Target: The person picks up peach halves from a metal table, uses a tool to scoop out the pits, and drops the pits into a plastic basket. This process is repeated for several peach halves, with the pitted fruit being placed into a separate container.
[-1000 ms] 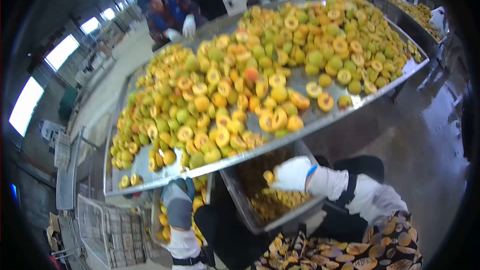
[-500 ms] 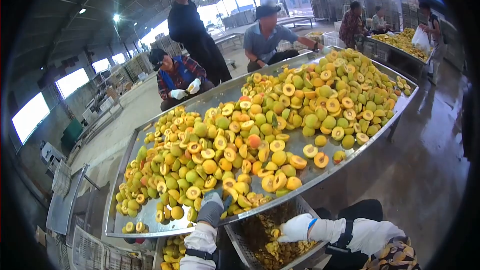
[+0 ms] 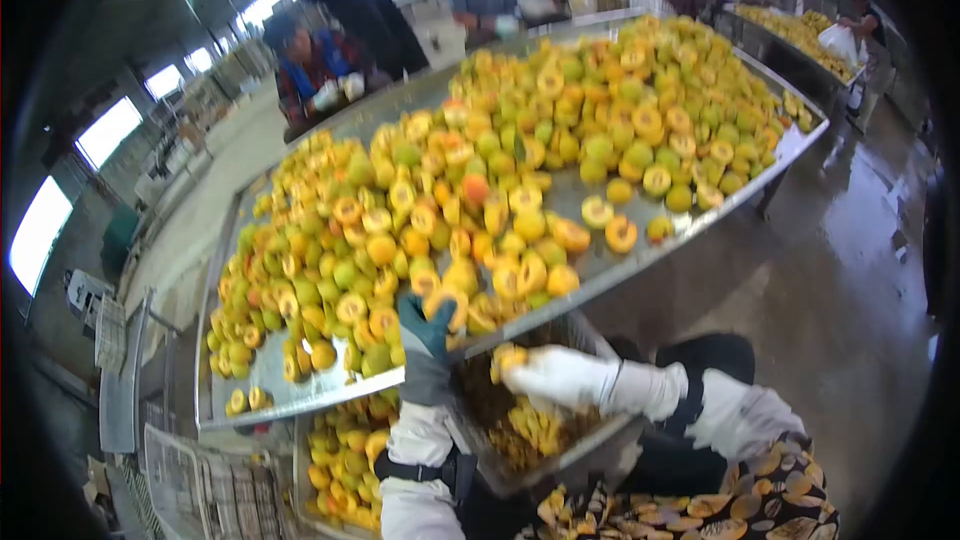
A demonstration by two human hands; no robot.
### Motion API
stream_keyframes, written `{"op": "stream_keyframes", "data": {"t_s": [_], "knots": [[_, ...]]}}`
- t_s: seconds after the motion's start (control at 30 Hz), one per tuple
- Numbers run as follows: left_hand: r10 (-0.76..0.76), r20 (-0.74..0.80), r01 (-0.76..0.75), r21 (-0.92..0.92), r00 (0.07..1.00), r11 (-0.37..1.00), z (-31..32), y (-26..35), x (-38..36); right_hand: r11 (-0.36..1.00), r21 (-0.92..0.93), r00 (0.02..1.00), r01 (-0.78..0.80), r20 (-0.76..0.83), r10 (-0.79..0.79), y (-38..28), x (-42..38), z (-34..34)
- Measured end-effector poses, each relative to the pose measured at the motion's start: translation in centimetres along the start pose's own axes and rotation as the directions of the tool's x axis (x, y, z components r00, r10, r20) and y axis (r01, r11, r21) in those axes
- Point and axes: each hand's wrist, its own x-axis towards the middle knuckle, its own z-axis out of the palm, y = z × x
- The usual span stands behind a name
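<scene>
The left hand (image 3: 424, 330), in a dark glove, reaches up over the near edge of the bench (image 3: 690, 225) and closes around a halved peach (image 3: 447, 302) at the front of the pile. The right hand (image 3: 555, 375), in a white glove, hangs lower, over the metal basket (image 3: 590, 445) just under the bench edge; its fingers pinch a small yellow piece (image 3: 507, 357), though the blur keeps me from saying exactly what that piece is.

From here it looks like the picking-up step: one hand fetches a fresh half while the other finishes with the last one above the basket, which holds a heap of dark yellowish scraps (image 3: 525, 425). The next move seems to call for drawing the half off the pile without rolling its neighbours over the lip, and for letting the small piece drop cleanly inside the basket wall.

Beyond the hands, the heap of peaches (image 3: 560, 120) covers nearly the whole tilted steel top, green, yellow and orange, many cut open. Below the bench at the left sits a crate of fruit (image 3: 340, 460). On the far side other people work the same pile, one of them in white gloves (image 3: 335, 90).
</scene>
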Motion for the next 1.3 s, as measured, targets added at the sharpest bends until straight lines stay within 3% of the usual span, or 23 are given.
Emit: {"op": "stream_keyframes", "data": {"t_s": [0.03,0.07,0.1,0.17,0.27,0.37,0.4,0.47,0.5,0.53,0.57,0.63,0.73,0.83,0.93,1.03,1.13,1.23,1.27,1.3], "knots": [[-0.257,0.063,0.263,-0.353,0.964,0.898,0.8,3.6,-1.4,0.826,0.384,0.907,-0.412,0.264,0.329,-2.9,-0.6,-1.3],[-0.344,0.071,0.324,-0.554,0.936,0.767,2.1,5.8,-3.0,0.760,0.540,0.930,-0.361,0.267,0.252,-3.2,-1.3,-1.2],[-0.365,0.121,0.365,-0.577,0.923,0.731,2.2,5.5,-3.8,0.673,0.679,0.955,-0.293,0.241,0.172,-3.2,-1.4,-1.1],[-0.264,0.216,0.341,-0.612,0.940,0.714,2.9,6.3,-5.2,0.613,0.755,0.971,-0.231,0.219,0.096,-2.6,-1.2,-1.1],[-0.013,0.113,0.043,-0.266,0.994,0.963,3.6,4.8,-6.5,0.720,0.630,0.956,-0.291,0.163,0.244,-2.9,-1.0,-1.6],[0.021,0.096,-0.005,-0.166,0.995,0.986,4.2,4.7,-6.9,0.860,0.419,0.957,-0.291,0.140,0.255,-3.2,-0.8,-1.4],[0.014,0.082,0.000,-0.168,0.997,0.986,4.4,4.6,-7.2,0.928,0.254,0.962,-0.271,0.054,0.266,-3.2,-0.9,-1.2],[-0.048,0.076,0.066,-0.263,0.996,0.963,4.8,5.0,-7.6,0.994,-0.100,0.987,-0.044,-0.157,0.028,-1.9,-0.3,-0.3],[-0.104,0.057,0.118,-0.347,0.993,0.930,5.2,5.5,-7.9,0.956,-0.291,0.967,0.049,-0.224,-0.118,-1.6,-0.1,0.0],[-0.160,0.039,0.161,-0.432,0.986,0.887,5.6,6.3,-8.1,0.945,-0.319,0.970,-0.078,-0.243,-0.002,-1.6,-0.2,0.1],[-0.215,0.020,0.194,-0.515,0.976,0.835,6.0,7.0,-8.3,0.942,-0.325,0.968,-0.085,-0.252,0.001,-1.7,-0.1,0.4],[-0.123,-0.083,0.090,-0.326,0.989,0.941,6.7,8.6,-8.7,0.936,-0.340,0.963,-0.096,-0.271,0.000,-1.8,0.1,0.6],[0.016,-0.195,-0.042,-0.129,0.981,0.991,7.1,8.5,-9.0,0.918,-0.394,0.954,0.055,-0.249,-0.165,-0.2,0.8,1.5],[0.078,-0.172,-0.100,-0.127,0.982,0.987,7.1,8.4,-8.8,0.993,-0.089,0.983,0.074,-0.164,-0.088,-1.8,0.5,0.7],[0.101,-0.176,-0.099,0.019,0.979,0.995,7.1,10.0,-8.9,0.906,0.373,0.980,-0.199,0.050,0.195,-2.5,0.7,0.1],[0.053,-0.131,-0.064,-0.077,0.990,0.995,6.7,9.0,-8.7,0.776,0.589,0.973,-0.228,0.172,0.155,-1.7,0.5,0.0],[0.030,-0.068,-0.040,-0.150,0.997,0.988,6.3,9.0,-8.4,0.526,0.768,0.929,-0.366,0.332,0.161,-1.1,0.8,0.1],[0.101,0.042,-0.093,-0.147,0.994,0.985,5.9,9.7,-8.0,0.018,0.812,0.770,-0.584,0.561,-0.304,1.6,1.8,0.0],[0.014,0.082,0.007,-0.243,0.997,0.970,5.6,9.8,-7.8,0.077,0.826,0.777,-0.559,0.554,-0.299,1.1,1.8,-0.3],[-0.067,0.128,0.107,-0.333,0.989,0.937,5.4,9.8,-7.6,0.215,0.814,0.795,-0.540,0.577,-0.186,0.4,1.7,-0.7]]}}
